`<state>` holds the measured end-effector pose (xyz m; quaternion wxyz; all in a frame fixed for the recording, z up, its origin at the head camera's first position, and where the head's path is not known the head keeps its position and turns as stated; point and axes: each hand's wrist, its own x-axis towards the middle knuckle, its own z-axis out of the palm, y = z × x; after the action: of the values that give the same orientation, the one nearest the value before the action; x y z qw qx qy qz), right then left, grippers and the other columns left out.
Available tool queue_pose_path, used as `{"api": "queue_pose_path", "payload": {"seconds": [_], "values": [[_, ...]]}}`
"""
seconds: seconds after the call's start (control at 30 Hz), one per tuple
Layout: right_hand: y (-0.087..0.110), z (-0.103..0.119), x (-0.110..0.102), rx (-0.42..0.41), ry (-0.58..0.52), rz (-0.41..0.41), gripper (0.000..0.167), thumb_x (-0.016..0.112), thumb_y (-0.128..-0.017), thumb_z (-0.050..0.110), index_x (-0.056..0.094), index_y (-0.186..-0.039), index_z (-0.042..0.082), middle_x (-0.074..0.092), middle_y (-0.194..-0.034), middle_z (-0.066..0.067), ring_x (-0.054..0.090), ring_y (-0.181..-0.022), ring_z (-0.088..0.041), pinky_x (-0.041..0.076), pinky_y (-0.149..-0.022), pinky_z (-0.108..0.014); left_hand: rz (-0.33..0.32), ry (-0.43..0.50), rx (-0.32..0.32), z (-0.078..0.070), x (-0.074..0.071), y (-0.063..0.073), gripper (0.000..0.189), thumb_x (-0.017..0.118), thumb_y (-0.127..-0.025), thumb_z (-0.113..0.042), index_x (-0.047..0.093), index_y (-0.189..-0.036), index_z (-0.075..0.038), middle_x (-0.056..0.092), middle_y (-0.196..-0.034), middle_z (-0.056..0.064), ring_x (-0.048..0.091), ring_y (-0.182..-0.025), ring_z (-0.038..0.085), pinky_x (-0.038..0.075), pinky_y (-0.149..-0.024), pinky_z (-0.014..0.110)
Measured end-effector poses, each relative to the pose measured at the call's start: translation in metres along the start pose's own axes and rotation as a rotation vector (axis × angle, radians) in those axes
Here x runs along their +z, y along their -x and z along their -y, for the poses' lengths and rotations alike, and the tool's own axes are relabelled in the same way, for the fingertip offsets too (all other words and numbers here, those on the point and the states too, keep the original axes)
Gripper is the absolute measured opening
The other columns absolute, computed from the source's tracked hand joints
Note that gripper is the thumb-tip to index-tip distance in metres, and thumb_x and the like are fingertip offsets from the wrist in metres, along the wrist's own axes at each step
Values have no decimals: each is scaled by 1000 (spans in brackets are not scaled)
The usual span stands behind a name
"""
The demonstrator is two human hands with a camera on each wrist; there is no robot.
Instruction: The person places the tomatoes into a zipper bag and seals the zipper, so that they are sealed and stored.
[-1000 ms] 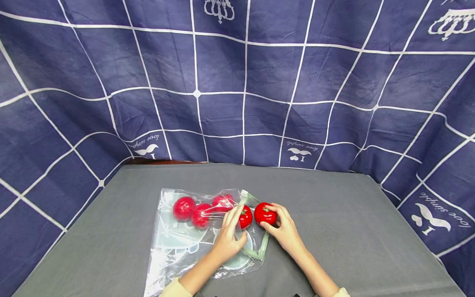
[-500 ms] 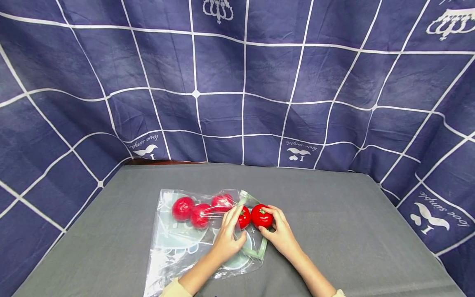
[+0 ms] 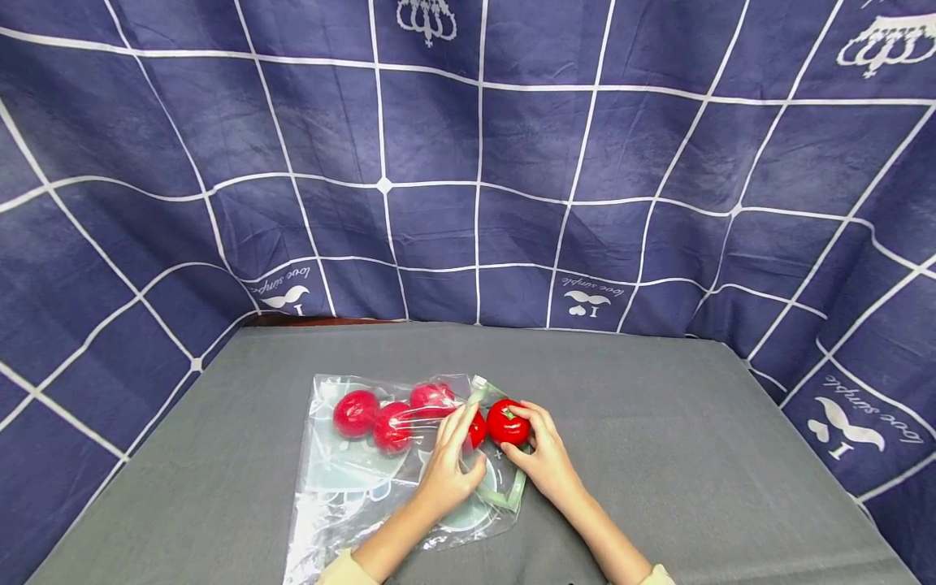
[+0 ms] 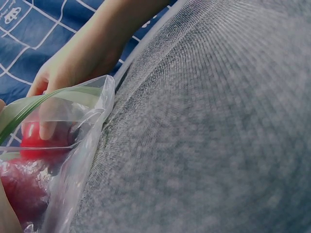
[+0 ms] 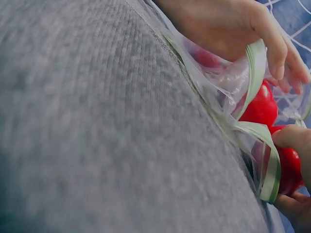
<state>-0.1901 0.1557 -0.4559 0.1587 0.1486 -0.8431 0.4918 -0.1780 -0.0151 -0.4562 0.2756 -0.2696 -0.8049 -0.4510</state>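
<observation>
While the left hand (image 3: 444, 475) stays at the mouth of the bag (image 3: 340, 471), fingers straight and thumb spread wide, the right hand (image 3: 547, 459) is farther left than a second ago, its fingers curled round the held tomato (image 3: 506, 422). That fruit now sits at the green rim (image 3: 513, 492), close beside the inner tomato (image 3: 478, 431). Three more tomatoes (image 3: 356, 413) lie deeper inside, well apart from the bench's (image 3: 658, 422) far edge.

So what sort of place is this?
Probably a makeshift tabletop setup indoors: a grey-covered table, a blue gridded cloth draped behind it, and red tomatoes with a clear plastic bag on top. The surroundings beyond are hidden.
</observation>
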Motion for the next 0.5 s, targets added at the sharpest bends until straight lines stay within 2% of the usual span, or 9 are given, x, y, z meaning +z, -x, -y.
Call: {"api": "queue_pose_path", "payload": {"seconds": [0.5], "values": [[-9,6,23,29,-96,15,48,71,-72,2,55,-117,7,42,-129,-16,52,-113,-32,51,-84,-35,-42,-19,41,-1,1,-1,72,65,-63,-4,43,-132,1,47,-131,14,43,-117,27,43,-90,41]]}}
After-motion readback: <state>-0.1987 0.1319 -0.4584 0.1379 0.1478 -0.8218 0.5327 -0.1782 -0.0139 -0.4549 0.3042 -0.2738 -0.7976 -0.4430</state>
